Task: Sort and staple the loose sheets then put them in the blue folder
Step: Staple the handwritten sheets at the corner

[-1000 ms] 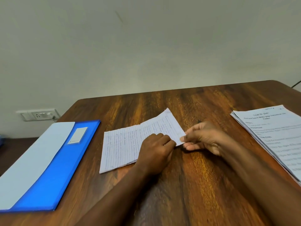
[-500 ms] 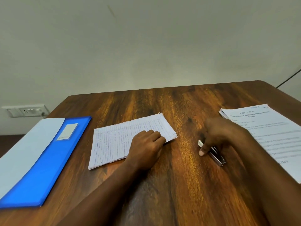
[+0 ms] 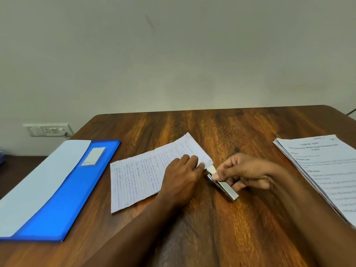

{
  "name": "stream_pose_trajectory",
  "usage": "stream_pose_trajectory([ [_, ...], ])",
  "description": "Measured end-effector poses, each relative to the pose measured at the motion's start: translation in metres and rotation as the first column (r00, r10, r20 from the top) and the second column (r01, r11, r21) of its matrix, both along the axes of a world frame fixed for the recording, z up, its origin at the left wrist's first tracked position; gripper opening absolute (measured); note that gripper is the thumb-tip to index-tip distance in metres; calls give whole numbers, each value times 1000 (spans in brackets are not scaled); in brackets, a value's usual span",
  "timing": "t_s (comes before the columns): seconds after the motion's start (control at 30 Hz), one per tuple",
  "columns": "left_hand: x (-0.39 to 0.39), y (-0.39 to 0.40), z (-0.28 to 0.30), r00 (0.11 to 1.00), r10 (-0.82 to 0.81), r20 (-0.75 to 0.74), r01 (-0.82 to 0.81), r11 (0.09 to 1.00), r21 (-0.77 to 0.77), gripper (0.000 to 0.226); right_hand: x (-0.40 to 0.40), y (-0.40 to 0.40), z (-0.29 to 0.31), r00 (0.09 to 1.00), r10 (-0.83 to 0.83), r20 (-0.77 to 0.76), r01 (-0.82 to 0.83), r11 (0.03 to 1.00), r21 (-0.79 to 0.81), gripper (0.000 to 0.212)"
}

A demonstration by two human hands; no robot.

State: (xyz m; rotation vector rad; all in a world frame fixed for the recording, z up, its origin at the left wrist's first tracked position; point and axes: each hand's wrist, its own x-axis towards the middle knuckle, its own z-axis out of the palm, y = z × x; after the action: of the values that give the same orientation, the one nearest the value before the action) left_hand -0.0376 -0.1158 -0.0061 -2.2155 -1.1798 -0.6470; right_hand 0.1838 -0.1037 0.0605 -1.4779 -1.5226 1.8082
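Observation:
A small stack of lined handwritten sheets (image 3: 142, 174) lies in the middle of the wooden table (image 3: 221, 218). My left hand (image 3: 183, 176) rests on its right part with fingers curled, pressing the sheets down near their right corner. My right hand (image 3: 244, 172) grips a silver stapler (image 3: 223, 185) whose white front end touches that corner. The blue folder (image 3: 63, 199) lies shut at the left, with a pale sheet (image 3: 38, 184) lying along its left side and a small label on its cover.
A stack of printed sheets (image 3: 325, 170) lies at the table's right edge. A wall socket (image 3: 48, 130) sits low on the wall at the left. A dark cable (image 3: 351, 111) shows at the far right, beyond the table's back corner.
My right hand left the sheets' corner, picked up the stapler near the printed stack and brought it left to the corner. My left hand stayed on the sheets.

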Motion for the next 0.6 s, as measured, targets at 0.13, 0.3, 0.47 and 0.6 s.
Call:
stream_pose_trajectory([
  [0.13,0,1,-1,1000,27,-1,-27,1000,5,39,-8,1,-6,994,-31,-103,26,998,-51,48],
  [0.3,3,0,0,1000,17,16,-17,1000,6,28,-15,3,-16,978,-145,-148,139,989,-46,57],
  [0.47,6,-3,-1,1000,7,-3,-7,1000,28,34,-16,5,-18,960,-207,-191,200,978,-51,43],
  [0.6,7,-7,2,1000,4,3,-4,999,35,42,-13,7,-17,947,-235,-218,224,972,-76,38],
])
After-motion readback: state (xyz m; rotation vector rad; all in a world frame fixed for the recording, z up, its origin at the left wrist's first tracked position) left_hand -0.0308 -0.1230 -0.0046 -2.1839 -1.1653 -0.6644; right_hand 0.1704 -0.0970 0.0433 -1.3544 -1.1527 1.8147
